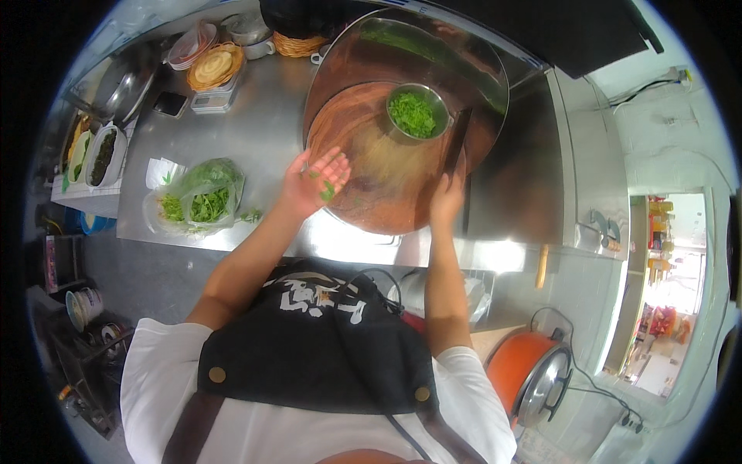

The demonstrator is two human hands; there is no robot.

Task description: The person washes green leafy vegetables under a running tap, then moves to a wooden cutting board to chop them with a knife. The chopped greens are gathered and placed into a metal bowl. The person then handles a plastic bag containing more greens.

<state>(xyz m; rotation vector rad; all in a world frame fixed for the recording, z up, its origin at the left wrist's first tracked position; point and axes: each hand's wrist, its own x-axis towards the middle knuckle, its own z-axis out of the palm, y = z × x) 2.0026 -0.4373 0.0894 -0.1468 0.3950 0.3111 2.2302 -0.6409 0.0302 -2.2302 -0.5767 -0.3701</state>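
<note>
My left hand [319, 180] is palm up at the left edge of a round wooden chopping board [371, 174], its fingers apart, with a few bits of green leaf on the palm. At the board's right edge my right hand [448, 197] grips a dark-looking cleaver [459, 139], whose blade points away from me. A metal bowl [418, 111] of chopped green herbs stands at the far part of the board, left of the blade. A curved metal guard [400, 43] rises behind the board. Part of the cleaver's handle is hidden by my fingers.
Clear plastic bags of leafy greens [211, 194] lie on the steel worktop [266, 116] at left. Beyond are a phone [170, 104], a kitchen scale [213, 101] with a woven basket, and stacked dishes. White containers [106, 156] stand far left. An orange cooker [516, 371] is low at right.
</note>
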